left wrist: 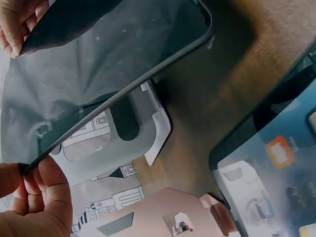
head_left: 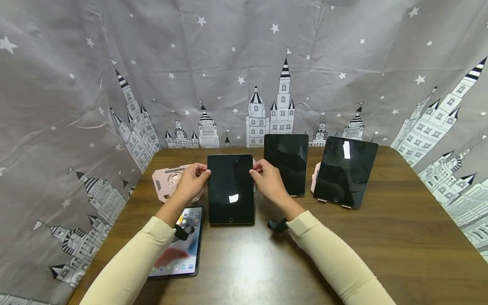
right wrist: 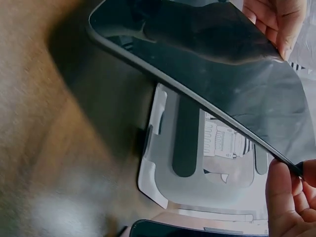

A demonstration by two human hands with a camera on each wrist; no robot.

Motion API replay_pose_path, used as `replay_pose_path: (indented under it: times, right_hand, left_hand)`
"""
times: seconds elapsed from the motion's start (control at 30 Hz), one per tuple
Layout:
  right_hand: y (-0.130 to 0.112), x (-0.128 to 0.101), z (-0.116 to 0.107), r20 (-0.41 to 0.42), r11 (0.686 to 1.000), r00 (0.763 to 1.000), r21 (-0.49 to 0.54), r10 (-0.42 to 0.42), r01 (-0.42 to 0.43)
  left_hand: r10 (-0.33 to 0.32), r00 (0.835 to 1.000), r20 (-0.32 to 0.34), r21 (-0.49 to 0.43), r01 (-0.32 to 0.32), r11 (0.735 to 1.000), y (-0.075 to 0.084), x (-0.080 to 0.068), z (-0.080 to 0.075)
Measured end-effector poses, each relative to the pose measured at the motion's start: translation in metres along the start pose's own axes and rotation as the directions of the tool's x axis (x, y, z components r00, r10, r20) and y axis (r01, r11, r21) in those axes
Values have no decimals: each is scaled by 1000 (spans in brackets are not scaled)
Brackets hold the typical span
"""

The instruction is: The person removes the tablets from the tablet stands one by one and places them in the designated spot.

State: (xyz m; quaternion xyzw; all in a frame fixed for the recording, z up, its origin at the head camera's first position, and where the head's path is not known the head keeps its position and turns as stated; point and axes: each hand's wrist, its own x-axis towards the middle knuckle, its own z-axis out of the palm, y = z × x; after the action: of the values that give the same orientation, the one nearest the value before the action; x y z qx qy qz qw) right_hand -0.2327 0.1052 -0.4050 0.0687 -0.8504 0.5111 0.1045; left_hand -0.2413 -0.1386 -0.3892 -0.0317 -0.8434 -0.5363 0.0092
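glossy black rectangular tablet (head_left: 230, 188) with dark screen, left hand (head_left: 189, 183) and right hand (head_left: 268, 180) pinching its upper edges, white stand (right wrist: 185, 165) beneath mostly hidden

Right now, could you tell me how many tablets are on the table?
4: one gripped by both hands at the centre, one propped behind it, one propped at right, one lit and lying flat at left.
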Motion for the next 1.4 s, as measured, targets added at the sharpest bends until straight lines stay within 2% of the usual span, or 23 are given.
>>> replay_pose_path:
  times: [0.17,0.4,0.63,0.8,1.4]
  right_hand:
    - [0,-3,3,31,1000,999,10,14,-14]
    - [-1,-7,5,73,998,996,6,58,-58]
    - [2,-16,9,98,996,992,26,81,-84]
    - [6,-21,11,119,995,989,33,86,-91]
    - [6,-40,17,197,995,975,-4,100,-102]
  left_hand:
    - [-31,999,19,6,31,999,-5,-4,-3]
    - [-81,995,67,-61,85,995,-11,-7,-5]
    - [-106,988,114,-50,112,992,-16,-15,-8]
    - [-116,982,149,-88,130,988,-19,-19,-8]
    - [-145,974,173,-67,159,985,-34,-35,-7]
